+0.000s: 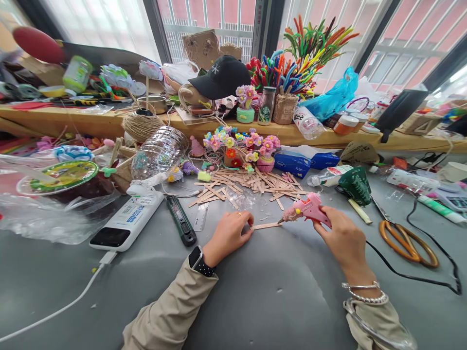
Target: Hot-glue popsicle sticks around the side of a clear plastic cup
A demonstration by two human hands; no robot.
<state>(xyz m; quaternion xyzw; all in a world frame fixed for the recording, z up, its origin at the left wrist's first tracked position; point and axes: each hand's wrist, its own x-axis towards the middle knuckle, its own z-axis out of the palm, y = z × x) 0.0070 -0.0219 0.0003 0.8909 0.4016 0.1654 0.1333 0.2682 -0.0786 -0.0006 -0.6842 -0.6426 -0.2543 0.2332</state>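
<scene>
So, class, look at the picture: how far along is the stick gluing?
Early, it seems. Done: no joined sticks show near the hands. In hand: the left hand pins one wooden stick flat on the table, while the right hand holds the pink glue gun with its nozzle at the stick's right end. Left: the pile of loose sticks behind lies unglued.

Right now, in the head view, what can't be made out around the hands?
All in the head view:
Trigger of the glue gun, covered by the right hand.
Left end of the wooden stick, under fingertips of the left hand.
Glue at the nozzle: too small to tell.
White cable: cut off by the left edge.
</scene>
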